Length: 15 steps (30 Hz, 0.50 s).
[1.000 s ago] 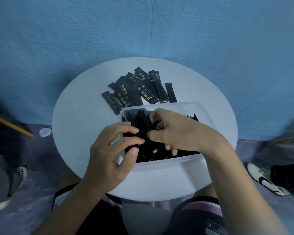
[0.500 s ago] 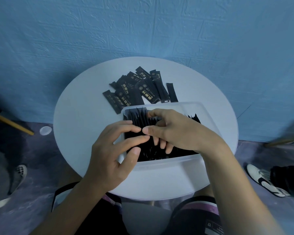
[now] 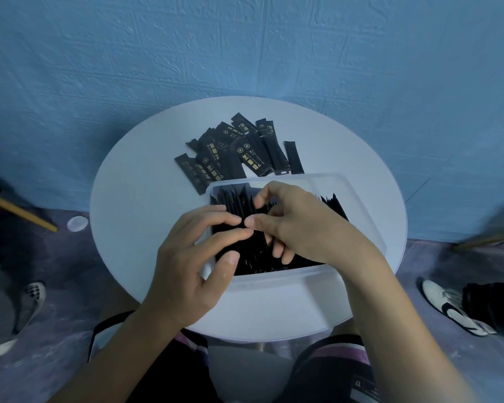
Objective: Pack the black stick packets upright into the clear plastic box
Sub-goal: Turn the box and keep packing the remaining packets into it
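A clear plastic box [image 3: 364,210] sits on the near half of the round white table [image 3: 134,205]. Black stick packets [image 3: 234,199] stand upright inside it, packed toward its left side. My left hand [image 3: 192,266] curls over the left end of that bunch, fingers on top and thumb at the near side. From the right, my right hand [image 3: 303,228] reaches in, its thumb and bent index finger pinching packet tops while the other fingers sit among the packets. The fingertips of both hands nearly touch. A loose pile of packets [image 3: 239,149] lies flat behind the box.
A blue textured wall stands right behind the table. On the floor are a small white disc [image 3: 77,223], a wooden stick [image 3: 18,210] at left, and other people's shoes at left [image 3: 29,303] and right [image 3: 454,312]. My knees are under the near table edge.
My right hand has slid a little left and lower into the box, and its thumb has closed up to my left fingertips. The left hand and the loose pile have stayed in place.
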{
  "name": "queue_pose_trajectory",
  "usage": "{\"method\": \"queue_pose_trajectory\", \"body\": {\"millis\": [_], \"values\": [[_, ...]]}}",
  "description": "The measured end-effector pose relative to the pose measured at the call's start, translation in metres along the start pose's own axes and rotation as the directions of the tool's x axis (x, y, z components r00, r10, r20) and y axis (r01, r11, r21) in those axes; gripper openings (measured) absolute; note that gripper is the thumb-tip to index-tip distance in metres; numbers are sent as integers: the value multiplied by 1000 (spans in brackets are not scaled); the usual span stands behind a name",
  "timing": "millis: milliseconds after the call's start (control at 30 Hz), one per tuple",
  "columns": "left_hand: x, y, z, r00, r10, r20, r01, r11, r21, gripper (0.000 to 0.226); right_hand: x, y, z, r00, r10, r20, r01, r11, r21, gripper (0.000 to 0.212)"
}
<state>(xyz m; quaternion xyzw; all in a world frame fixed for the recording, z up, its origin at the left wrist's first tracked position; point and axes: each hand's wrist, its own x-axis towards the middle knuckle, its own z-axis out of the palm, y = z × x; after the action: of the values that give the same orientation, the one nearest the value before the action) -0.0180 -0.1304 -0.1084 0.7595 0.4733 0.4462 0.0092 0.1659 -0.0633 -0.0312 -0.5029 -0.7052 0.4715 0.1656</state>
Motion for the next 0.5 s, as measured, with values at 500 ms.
{"method": "queue_pose_trajectory", "body": {"millis": [500], "values": [[-1,0,0,1000,14,2,-14,1000,1,45,-7,6,-5,999,3,37,-3,1000,14,11]]}}
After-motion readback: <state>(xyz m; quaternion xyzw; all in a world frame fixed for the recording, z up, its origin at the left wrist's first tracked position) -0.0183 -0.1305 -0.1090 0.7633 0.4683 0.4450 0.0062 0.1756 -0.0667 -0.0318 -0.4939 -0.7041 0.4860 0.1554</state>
